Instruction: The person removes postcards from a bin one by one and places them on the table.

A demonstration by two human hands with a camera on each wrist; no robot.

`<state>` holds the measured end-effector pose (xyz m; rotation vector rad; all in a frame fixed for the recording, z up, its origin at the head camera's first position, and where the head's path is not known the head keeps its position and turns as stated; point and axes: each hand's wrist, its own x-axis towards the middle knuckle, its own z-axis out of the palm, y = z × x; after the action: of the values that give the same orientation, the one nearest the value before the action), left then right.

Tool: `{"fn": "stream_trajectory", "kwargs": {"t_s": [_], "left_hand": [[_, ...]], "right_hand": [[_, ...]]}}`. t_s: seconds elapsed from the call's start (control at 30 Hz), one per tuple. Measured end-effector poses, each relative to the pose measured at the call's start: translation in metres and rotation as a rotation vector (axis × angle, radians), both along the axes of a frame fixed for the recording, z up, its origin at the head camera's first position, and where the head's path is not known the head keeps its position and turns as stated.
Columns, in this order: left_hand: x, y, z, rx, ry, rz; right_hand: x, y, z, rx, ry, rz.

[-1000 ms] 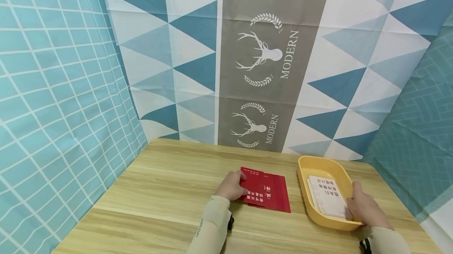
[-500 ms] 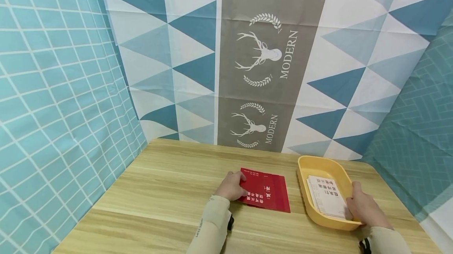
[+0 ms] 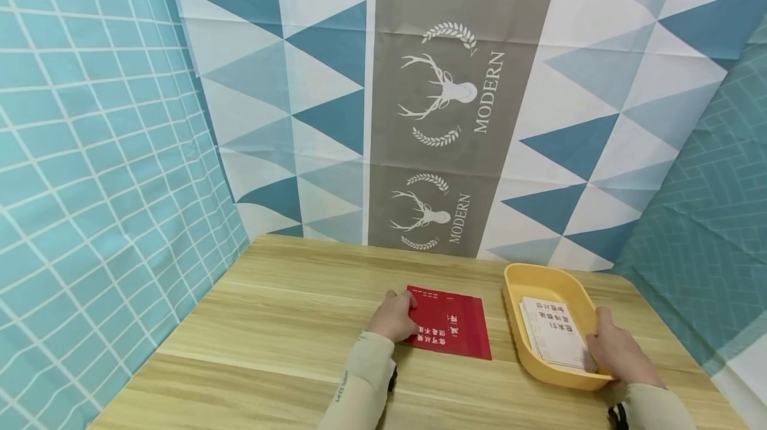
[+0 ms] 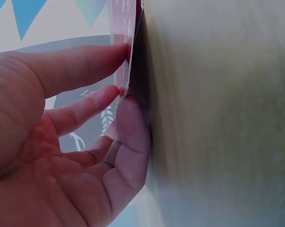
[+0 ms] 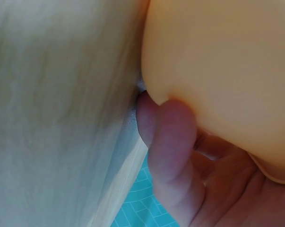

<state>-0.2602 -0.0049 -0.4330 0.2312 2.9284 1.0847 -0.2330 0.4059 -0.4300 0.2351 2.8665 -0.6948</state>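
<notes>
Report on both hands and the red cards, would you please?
Left hand holding red cards at left edge. Right hand gripping yellow tray. Red cards overlapping on table. No obstruction visible.

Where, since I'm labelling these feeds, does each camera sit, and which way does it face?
Head: worn on the head, facing forward and down at the table, red cards and tray; left hand, right hand and both sleeves show.
Left wrist: on that wrist, facing the red cards' edge; palm and fingers show.
Right wrist: on that wrist, facing the tray's outside; fingers and some palm show.
Shared: head and left wrist both show the left hand and red cards.
</notes>
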Motion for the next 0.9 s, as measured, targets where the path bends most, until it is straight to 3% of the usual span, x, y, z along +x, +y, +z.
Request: {"fn": "stream_trajectory", "kwargs": {"t_s": [0.27, 0.5, 0.9], "left_hand": [[-0.0004, 0.0035, -0.0023, -0.082, 0.048, 0.02], [-0.0014, 0.0063, -0.0029, -0.131, 0.046, 0.043], [0.001, 0.0046, -0.0018, -0.125, 0.04, 0.038]], "right_hand": [[0.0008, -0.0022, 0.0025, 0.022, -0.003, -0.007], [0.0019, -0.0035, 0.0046, 0.044, 0.006, 0.001], [-0.0001, -0.001, 0.0029, 0.049, 0.001, 0.004]]}}
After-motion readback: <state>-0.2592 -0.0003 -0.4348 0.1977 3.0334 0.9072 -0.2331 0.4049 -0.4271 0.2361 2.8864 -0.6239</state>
